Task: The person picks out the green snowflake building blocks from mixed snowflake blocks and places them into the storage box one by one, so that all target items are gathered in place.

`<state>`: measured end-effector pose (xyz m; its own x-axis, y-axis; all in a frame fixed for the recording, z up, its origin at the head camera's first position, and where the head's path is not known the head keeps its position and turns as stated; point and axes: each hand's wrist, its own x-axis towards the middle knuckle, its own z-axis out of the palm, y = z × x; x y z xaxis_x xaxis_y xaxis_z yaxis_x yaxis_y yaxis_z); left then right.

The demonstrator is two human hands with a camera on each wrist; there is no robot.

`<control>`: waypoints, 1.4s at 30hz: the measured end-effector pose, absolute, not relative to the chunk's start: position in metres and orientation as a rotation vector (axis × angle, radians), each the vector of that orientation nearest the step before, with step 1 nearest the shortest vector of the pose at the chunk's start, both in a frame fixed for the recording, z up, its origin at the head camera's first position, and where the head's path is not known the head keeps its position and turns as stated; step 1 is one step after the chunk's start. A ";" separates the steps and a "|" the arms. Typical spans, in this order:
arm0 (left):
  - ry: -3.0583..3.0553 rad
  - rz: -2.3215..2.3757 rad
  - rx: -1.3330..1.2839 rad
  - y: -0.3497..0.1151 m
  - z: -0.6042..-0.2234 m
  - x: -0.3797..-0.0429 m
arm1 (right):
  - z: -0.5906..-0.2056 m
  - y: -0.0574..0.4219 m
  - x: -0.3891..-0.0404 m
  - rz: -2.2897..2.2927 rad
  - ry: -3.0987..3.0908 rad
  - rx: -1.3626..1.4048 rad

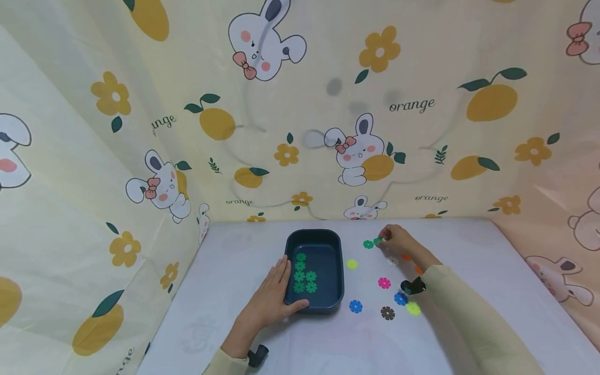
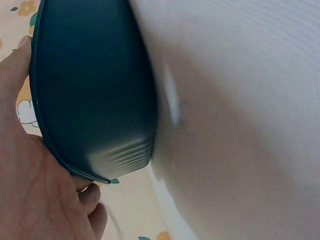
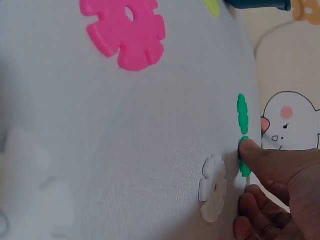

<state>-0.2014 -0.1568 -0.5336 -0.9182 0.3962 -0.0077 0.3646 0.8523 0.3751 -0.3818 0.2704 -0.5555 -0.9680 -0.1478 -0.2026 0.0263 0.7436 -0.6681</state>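
Observation:
My left hand [image 1: 270,300] lies against the left side of a dark blue rectangular tray [image 1: 314,310]. Its fingers stretch along the side and its thumb rests on the near rim; the left wrist view shows this hand [image 2: 40,185] touching the rim. Inside the tray lie several green notched plastic discs [image 1: 299,276]. Right of the tray's far end, my right hand [image 1: 398,240] pinches a green notched disc [image 3: 245,169] at the table surface, the thumb on its edge. Another green disc [image 1: 367,244] lies just left of it. The far fingertips are partly hidden.
Loose notched discs lie right of the tray: yellow [image 1: 352,264], pink [image 1: 384,283], white [image 1: 392,260], blue [image 1: 355,306], brown [image 1: 387,313], with orange ones [image 1: 419,270] beside the right forearm. A patterned cloth [image 1: 300,177] hangs behind the white table [image 1: 244,250].

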 end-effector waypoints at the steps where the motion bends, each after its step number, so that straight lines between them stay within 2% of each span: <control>1: 2.941 0.568 0.605 -0.157 -0.534 -0.201 | -0.555 0.270 -0.381 -1.047 2.705 -0.098; 10: 2.926 0.563 0.599 -0.156 -0.531 -0.201 | -0.551 0.266 -0.371 -1.102 2.777 -0.201; 17: 2.924 0.572 0.593 -0.158 -0.532 -0.201 | -0.531 0.255 -0.366 -1.247 2.798 -0.360; 32: 2.918 0.573 0.562 -0.157 -0.533 -0.203 | -0.502 0.182 -0.348 -1.445 2.583 -0.692; 42: 2.924 0.560 0.569 -0.157 -0.532 -0.202 | -0.498 0.138 -0.340 -1.387 2.468 -0.835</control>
<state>-0.2019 -0.1572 -0.5323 -0.9236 0.3815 -0.0378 0.3406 0.8618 0.3760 -0.3400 0.1379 -0.4977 -0.8233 -0.5577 0.1052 -0.3800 0.4039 -0.8322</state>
